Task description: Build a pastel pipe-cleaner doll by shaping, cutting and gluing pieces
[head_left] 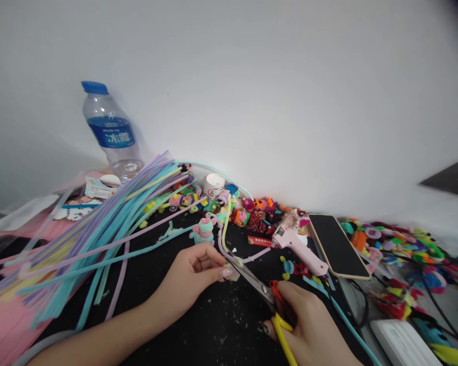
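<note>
My left hand [204, 269] is closed, pinching a small pale yellow fuzzy piece [235, 273] between thumb and fingertips. My right hand [309, 320] grips scissors [257, 286] with yellow and orange handles. Their blades point up and left, beside the pinched piece; I cannot tell whether they touch it. Just beyond my left hand stands a small pastel pipe-cleaner figure [205, 230]. A yellow pipe cleaner [226, 223] and a lilac pipe cleaner [257, 255] lie behind the blades.
Many long pastel pipe cleaners [118, 223] spread across the left. A water bottle [112, 132] leans near the wall. Several colourful figures [252, 218] line the back. A pink glue gun [299, 246], a phone [338, 246], cables and a white box [402, 343] lie to the right.
</note>
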Demonstrator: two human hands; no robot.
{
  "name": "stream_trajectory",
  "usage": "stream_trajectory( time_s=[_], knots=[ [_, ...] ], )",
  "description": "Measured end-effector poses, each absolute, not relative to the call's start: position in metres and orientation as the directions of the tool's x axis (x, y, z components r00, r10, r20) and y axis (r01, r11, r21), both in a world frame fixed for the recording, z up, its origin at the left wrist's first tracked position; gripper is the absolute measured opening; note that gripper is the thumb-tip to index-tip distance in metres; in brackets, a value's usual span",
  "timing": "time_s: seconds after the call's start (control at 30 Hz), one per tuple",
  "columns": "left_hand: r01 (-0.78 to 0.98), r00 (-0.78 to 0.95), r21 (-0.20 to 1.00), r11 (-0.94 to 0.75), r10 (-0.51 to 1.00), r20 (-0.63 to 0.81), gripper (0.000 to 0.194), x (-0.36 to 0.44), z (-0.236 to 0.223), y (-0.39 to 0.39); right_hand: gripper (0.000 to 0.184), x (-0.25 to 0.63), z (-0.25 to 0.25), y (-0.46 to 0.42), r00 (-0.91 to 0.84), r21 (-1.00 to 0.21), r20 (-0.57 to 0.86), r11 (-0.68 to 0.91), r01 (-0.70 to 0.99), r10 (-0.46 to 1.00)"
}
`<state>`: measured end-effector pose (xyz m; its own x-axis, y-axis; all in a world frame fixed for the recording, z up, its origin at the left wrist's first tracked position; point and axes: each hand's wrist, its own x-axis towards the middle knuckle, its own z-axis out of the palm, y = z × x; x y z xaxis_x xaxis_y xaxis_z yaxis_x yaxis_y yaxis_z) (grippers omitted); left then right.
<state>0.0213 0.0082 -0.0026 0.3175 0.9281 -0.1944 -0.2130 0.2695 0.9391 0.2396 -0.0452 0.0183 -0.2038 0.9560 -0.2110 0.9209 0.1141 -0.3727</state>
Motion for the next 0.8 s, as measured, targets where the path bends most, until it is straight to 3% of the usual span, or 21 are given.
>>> stream_trajectory(
  time_s=[0.4,0.6,0.7,0.8],
  knots=[
    [-0.168,0.304,0.954,0.25,0.933,-0.191,0.016,0.022,-0.005,0.007,0.023,0.243,0.015,-0.045,-0.237,-0.375,-0.182,0.156,0.914,0.954],
    [-0.284,0.342,0.902,0.326,0.913,-0.222,0.015,0.023,-0.004,0.009,0.016,0.25,0.012,-0.045,-0.181,-0.448,-0.014,0.155,0.881,0.983],
    [-0.331,0.372,0.855,0.399,0.888,-0.27,0.02,0.023,-0.006,0.009,0.028,0.252,0.01,-0.045,-0.157,-0.49,0.074,0.173,0.854,0.985],
    [-0.306,0.402,0.847,0.435,0.865,-0.299,0.018,0.023,-0.007,0.008,0.032,0.251,0.007,-0.046,-0.14,-0.494,0.067,0.155,0.856,0.988]
  ],
)
